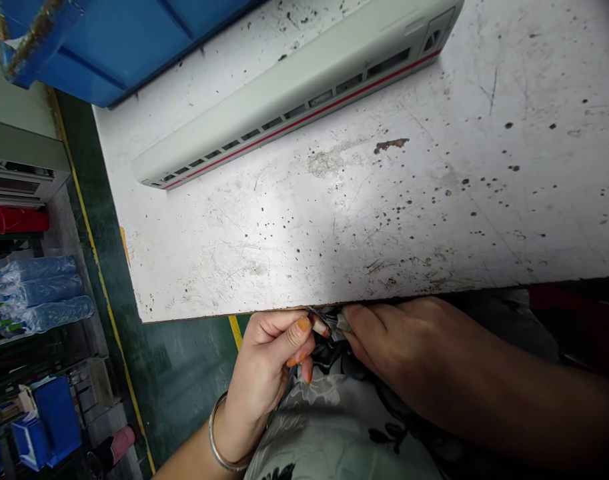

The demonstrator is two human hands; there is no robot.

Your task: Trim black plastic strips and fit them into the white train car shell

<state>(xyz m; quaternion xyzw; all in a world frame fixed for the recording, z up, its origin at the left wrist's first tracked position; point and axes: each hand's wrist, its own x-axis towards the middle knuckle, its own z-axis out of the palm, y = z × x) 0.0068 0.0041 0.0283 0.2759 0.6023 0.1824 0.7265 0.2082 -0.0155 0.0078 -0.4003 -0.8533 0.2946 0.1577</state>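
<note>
My left hand (277, 363) is at the near edge of the table, thumb and fingers pressed together. At its fingertips shows a small pale piece (319, 325) with a dark red end; its kind is unclear. Just to the right, my right hand (407, 333) is closed with its fingertips pinched near the same spot, over the dark patterned clothing (329, 360). What it grips is mostly hidden. Beyond both hands, a model train car body (284, 100), pale grey with a red stripe and a row of window openings, lies on the table untouched.
The white, chipped table (224, 247) ends just in front of my body. A blue crate (134, 47) stands at the back left. Past the table's left end are a green floor, wrapped bottle packs (47, 293), a red container (21, 219) and blue bins (57, 420).
</note>
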